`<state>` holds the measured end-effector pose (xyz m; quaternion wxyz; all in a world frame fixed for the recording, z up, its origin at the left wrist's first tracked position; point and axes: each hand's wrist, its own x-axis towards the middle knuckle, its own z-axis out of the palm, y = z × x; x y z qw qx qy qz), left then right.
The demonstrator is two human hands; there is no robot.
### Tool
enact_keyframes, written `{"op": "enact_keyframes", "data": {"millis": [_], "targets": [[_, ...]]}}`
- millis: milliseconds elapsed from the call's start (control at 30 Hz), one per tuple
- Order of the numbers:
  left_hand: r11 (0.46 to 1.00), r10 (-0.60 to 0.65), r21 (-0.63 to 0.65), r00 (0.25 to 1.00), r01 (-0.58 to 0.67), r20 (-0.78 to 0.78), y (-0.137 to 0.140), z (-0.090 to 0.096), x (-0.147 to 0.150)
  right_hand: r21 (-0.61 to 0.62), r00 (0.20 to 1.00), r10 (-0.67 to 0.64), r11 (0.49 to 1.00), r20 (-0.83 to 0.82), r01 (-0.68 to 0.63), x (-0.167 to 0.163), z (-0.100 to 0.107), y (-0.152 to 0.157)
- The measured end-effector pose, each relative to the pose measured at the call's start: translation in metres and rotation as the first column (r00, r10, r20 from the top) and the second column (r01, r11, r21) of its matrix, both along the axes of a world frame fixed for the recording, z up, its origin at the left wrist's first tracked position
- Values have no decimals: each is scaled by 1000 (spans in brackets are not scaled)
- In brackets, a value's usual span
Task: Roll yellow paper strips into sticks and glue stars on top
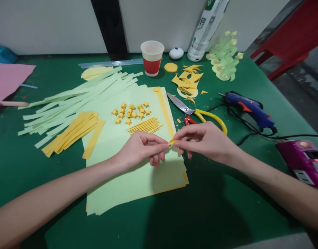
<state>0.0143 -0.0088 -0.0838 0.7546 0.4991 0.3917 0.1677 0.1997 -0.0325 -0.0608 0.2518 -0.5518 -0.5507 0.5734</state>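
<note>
Between the fingertips of both hands is a small piece of yellow paper (171,142), mostly covered by the fingers. My left hand (146,147) pinches its left end and my right hand (204,141) pinches its right end. Both are held above a stack of pale green paper sheets (133,173). Just beyond my left hand lie thin rolled yellow paper sticks (145,125) and several folded yellow paper stars (131,112). Scissors (185,108) with red and yellow handles lie partly behind my right hand.
Pale green strips (83,95) and yellow strips (73,133) spread at left. A paper cup (152,65), yellow scraps (187,79) and a paper flower (223,62) stand or lie at the back. A blue glue gun (248,109) with its cord and a purple device (300,159) are at right.
</note>
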Motion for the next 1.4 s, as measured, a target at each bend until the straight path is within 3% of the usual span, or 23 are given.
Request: {"op": "enact_keyframes", "data": {"millis": [333,467,567,667,733,767,833,933,1100,1233,1300,1400], "targets": [[1000,13,19,999,-14,51,-1,-8,-1,94,995,11,995,104,-21,-1,-4,-4],[1000,17,21,999,-18,50,-2,-10,-1,226,938,-152,971,310,82,13,7,-11],[999,23,27,999,-24,49,-2,-11,-1,425,746,-419,883,518,201,46,17,-13],[999,18,40,999,-20,45,-2,-10,-1,559,423,-617,785,664,267,90,16,-11],[998,13,54,999,-15,41,-3,-9,-1,524,267,-601,794,753,309,117,7,-7],[998,11,62,999,-14,38,-3,-8,-1,479,239,-564,812,790,333,128,2,-3],[997,11,78,999,-14,31,-3,-7,0,370,256,-476,852,841,370,143,-10,5],[995,14,95,1000,-16,21,-3,-6,0,305,286,-444,855,849,420,152,-21,15],[994,11,104,1000,-12,7,-4,-8,1,338,321,-546,785,774,520,159,-27,17],[995,4,103,1000,-5,6,-3,-8,1,390,350,-692,674,632,628,165,-31,13],[995,2,101,1000,-3,6,-2,-8,1,348,421,-732,645,535,680,163,-31,12],[996,5,94,1000,-6,6,-2,-8,1,217,553,-742,652,379,726,156,-29,10]]}}
